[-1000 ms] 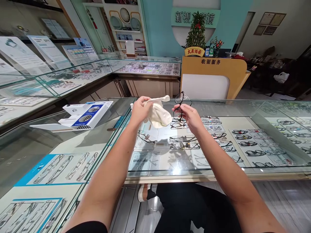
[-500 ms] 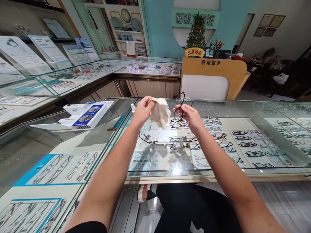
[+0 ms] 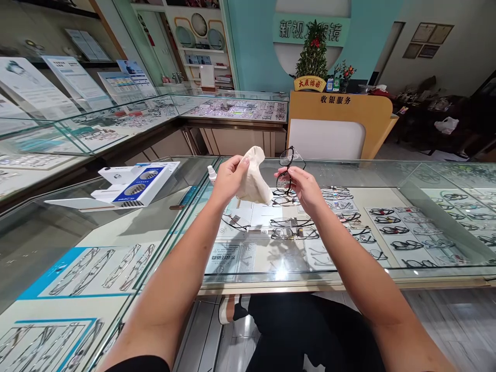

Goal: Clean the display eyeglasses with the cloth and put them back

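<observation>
My left hand [image 3: 231, 178] pinches a cream cleaning cloth [image 3: 254, 178] by one edge, and the rest of it hangs to the right. A pair of black-framed glasses [image 3: 285, 168] is gripped in my right hand [image 3: 303, 185], tilted on end with one lens above the other. Cloth and glasses are apart, both held above the glass display case [image 3: 267, 276]. Just behind my left hand is a small white bottle [image 3: 211, 173], partly hidden by that hand.
An unfolded white and blue box [image 3: 141, 187] lies on the glass at left. Rows of glasses [image 3: 406, 245] rest inside the case. More glass cases [image 3: 232, 109] stand behind, beside a yellow counter [image 3: 377, 116] bearing a plant [image 3: 313, 54].
The cloth has swung and changed shape in my left hand, its upper corner now raised and its lower end hanging to the right. My right hand and the glasses have barely moved.
</observation>
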Demonstrator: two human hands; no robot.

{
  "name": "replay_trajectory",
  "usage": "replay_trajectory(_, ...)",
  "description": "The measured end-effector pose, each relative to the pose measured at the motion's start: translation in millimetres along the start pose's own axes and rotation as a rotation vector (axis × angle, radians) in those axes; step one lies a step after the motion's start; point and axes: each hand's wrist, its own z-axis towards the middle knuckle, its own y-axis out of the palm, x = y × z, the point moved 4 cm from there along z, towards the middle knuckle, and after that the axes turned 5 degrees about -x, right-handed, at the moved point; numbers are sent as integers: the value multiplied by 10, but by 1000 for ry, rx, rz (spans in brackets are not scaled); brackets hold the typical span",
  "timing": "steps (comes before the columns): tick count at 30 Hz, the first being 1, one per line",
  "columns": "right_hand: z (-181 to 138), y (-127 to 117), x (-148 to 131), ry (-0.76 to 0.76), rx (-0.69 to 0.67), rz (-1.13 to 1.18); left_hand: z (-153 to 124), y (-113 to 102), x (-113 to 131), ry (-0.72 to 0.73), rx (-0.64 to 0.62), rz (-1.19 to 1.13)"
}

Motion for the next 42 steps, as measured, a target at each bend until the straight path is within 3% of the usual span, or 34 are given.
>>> replay_trajectory(6,13,-11,27,3,12,21,-5,75,-76,-105,-39,-130)
replay_trajectory(11,5,-11,15,-9,20,47,-35,140,-42,-72,-64,-172)
replay_trajectory(19,28,-35,45,-12,88,45,-188,435,42,-49,-323,-262)
replay_trajectory(27,20,-49,46,-46,97,32,-252,539,108,1,-416,-283)
replay_trajectory(33,24,-33,66,-61,146,39,-334,626,222,83,-398,-213)
replay_trajectory(38,34,1,152,-43,154,71,-403,655,282,119,-229,-65)
replay_trajectory(42,29,29,183,-70,101,28,-441,715,227,56,-145,-123)
